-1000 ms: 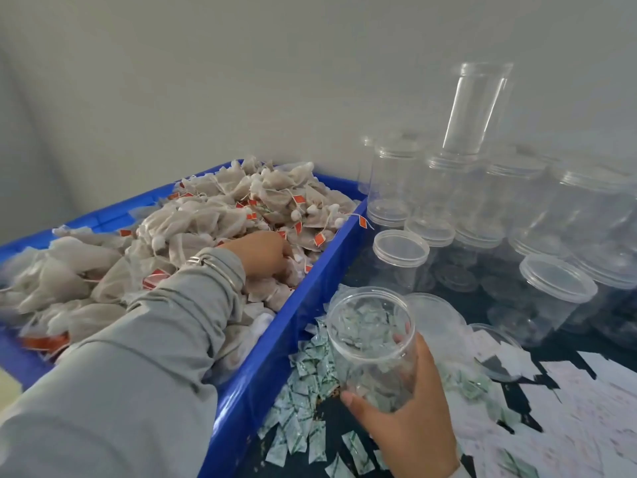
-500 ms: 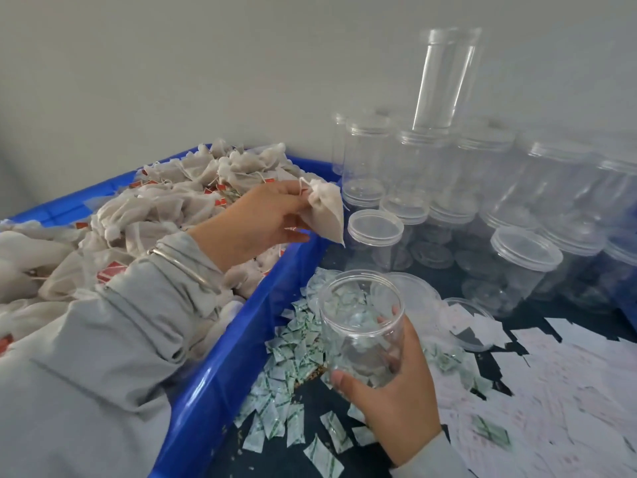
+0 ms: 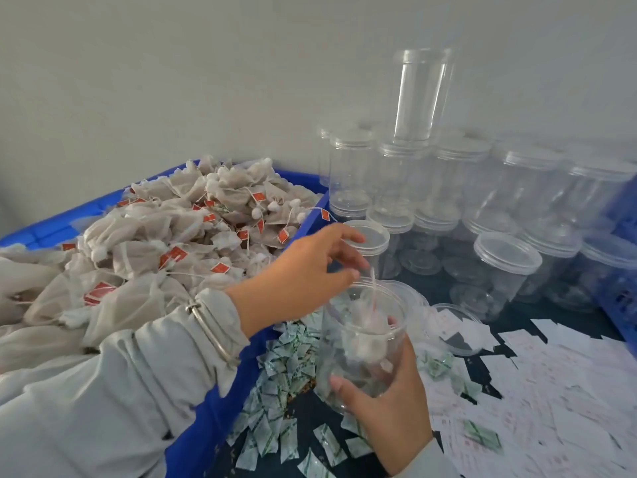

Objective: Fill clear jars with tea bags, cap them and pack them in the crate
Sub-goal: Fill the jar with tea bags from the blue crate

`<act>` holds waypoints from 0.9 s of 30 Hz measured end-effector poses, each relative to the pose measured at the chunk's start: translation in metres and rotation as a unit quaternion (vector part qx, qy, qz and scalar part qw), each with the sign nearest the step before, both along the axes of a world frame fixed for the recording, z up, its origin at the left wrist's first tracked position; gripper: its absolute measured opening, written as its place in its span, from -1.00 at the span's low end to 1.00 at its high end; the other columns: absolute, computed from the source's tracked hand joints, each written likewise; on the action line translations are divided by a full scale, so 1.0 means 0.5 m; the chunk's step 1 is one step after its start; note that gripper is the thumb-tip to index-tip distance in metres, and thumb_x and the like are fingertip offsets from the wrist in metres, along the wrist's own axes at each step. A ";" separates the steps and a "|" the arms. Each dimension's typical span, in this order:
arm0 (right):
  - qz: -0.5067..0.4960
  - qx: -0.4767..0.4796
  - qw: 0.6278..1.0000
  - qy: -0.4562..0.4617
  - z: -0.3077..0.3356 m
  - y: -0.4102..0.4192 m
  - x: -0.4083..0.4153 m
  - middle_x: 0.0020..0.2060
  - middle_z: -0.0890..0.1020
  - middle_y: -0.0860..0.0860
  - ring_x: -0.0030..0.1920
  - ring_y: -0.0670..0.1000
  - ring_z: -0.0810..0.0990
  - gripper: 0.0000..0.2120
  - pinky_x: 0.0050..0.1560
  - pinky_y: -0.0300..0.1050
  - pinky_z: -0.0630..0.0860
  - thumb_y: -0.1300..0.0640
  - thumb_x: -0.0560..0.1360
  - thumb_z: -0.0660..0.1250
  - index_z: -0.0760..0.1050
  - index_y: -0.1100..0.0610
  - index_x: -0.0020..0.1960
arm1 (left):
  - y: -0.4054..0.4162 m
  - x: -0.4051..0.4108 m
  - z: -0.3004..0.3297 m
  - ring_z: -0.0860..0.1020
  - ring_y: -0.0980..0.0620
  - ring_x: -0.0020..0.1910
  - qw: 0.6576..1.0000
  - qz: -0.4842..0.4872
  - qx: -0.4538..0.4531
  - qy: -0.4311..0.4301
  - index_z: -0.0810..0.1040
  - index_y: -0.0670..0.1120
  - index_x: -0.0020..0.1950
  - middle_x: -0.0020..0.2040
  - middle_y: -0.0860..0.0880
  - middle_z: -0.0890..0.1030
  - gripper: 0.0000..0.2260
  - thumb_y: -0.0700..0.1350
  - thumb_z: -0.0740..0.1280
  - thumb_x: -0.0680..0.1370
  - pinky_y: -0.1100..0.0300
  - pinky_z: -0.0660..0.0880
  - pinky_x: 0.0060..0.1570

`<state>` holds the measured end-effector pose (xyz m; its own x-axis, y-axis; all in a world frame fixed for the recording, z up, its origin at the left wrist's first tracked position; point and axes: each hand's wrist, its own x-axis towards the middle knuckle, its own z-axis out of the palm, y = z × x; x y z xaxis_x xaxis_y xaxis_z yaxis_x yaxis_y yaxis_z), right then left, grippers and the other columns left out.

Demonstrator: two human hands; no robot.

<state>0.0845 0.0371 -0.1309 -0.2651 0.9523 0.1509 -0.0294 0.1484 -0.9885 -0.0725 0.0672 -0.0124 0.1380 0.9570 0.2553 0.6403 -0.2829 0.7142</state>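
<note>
My right hand (image 3: 389, 412) grips an open clear jar (image 3: 332, 353) from below and holds it tilted beside the blue crate (image 3: 220, 405). One white tea bag (image 3: 363, 334) lies inside the jar, its string trailing up over the rim. My left hand (image 3: 306, 274) hovers just above the jar's mouth with fingers spread and holds nothing. The crate at the left is heaped with white tea bags (image 3: 179, 236) carrying red tags.
Capped clear jars (image 3: 413, 174) are stacked against the wall at the back right, one tall jar on top. Loose lids (image 3: 455, 327), small green-and-white sachets (image 3: 282, 370) and white paper slips (image 3: 558, 391) litter the dark table. Another blue crate (image 3: 620, 277) stands at the right edge.
My left hand lifted a tea bag out of the crate, carried it right to the jar and let it go inside. My right hand kept holding the jar.
</note>
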 end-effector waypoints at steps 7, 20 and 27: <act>0.005 0.027 1.000 -0.014 -0.022 -0.003 0.003 0.14 0.56 -0.16 0.08 -0.11 0.62 -0.07 0.02 -0.25 0.58 -0.14 0.07 0.55 0.25 -0.06 0.37 | 0.059 -0.159 0.007 0.56 0.17 -0.18 0.964 0.263 0.024 -0.023 0.50 0.02 0.12 -0.11 0.12 0.60 -0.77 -0.22 0.28 0.52 0.30 0.43 -0.29; 0.036 0.046 0.998 -0.023 -0.016 -0.007 0.003 0.16 0.53 -0.31 0.15 -0.19 0.56 -0.11 0.12 -0.27 0.54 0.00 0.14 0.61 0.24 -0.19 0.37 | 0.065 -0.214 -0.040 0.53 -0.08 0.12 0.859 0.244 -0.257 0.370 0.50 -0.18 0.25 0.18 -0.11 0.56 -0.68 -0.15 0.34 0.51 0.11 0.48 0.10; 0.047 0.036 0.998 -0.006 -0.013 -0.015 -0.003 0.19 0.47 -0.41 0.17 -0.28 0.51 -0.11 0.01 -0.39 0.52 -0.07 0.06 0.57 0.21 -0.51 0.23 | 0.075 -0.214 -0.048 0.56 -0.08 0.06 0.846 0.243 -0.252 0.401 0.57 -0.17 0.01 0.09 -0.12 0.60 -0.88 -0.15 0.31 0.54 0.13 0.50 0.03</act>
